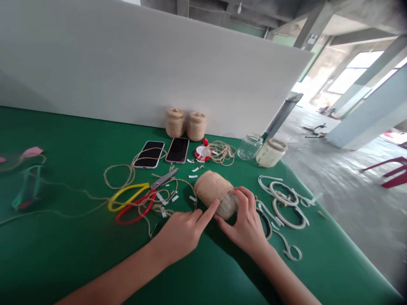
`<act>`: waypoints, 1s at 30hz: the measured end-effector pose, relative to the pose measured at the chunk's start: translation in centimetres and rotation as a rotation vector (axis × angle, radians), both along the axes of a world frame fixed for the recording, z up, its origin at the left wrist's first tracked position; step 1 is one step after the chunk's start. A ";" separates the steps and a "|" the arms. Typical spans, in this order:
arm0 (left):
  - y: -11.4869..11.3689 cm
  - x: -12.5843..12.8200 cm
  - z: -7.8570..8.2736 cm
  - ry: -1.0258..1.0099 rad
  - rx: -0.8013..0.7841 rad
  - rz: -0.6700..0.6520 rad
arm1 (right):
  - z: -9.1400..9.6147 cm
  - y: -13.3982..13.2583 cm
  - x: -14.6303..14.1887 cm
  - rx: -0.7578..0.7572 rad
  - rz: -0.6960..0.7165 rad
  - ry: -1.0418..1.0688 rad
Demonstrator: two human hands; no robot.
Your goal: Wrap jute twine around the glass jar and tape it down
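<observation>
A glass jar wrapped in brown twine [212, 186] lies tilted on the green table in front of me, its bare, cloudy end facing my right side. My right hand [246, 218] grips that bare end between thumb and fingers. One outstretched digit of my left hand [187, 226] presses on the edge of the wrapping, its other fingers curled against the jar's near side and partly hidden. Loose twine [182, 182] runs from the jar's left side toward scissors [143, 197] with one yellow and one red handle, which lie open among tangled cord.
Two twine-covered jars [174, 123] stand by the white partition [152, 63]. Two phones [177, 150], a red-rimmed spool [202, 152] and a twine coil lie before them. A clear jar [250, 146] and a cream-coated jar [271, 153] stand right, with tape rings [284, 193] nearer the table edge.
</observation>
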State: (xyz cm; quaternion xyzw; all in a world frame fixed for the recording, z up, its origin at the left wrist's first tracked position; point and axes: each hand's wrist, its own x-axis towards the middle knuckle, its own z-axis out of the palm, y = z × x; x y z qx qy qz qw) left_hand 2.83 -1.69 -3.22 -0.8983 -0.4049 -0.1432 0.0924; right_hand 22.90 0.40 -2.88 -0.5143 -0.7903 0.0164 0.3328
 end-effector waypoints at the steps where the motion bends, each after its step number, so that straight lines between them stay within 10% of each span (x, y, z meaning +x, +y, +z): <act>1: 0.0 0.0 0.1 -0.001 0.001 -0.003 | 0.0 0.0 0.0 -0.005 0.001 0.008; 15: -0.2 0.1 0.5 0.018 0.036 -0.023 | 0.0 0.2 0.2 -0.255 -0.046 0.211; 23: -0.2 0.0 0.3 0.004 0.035 -0.010 | 0.2 -0.1 0.3 0.053 -0.014 0.020; 30: -0.3 0.1 0.3 -0.034 0.019 -0.033 | 0.2 -0.2 -0.1 -0.020 0.038 0.023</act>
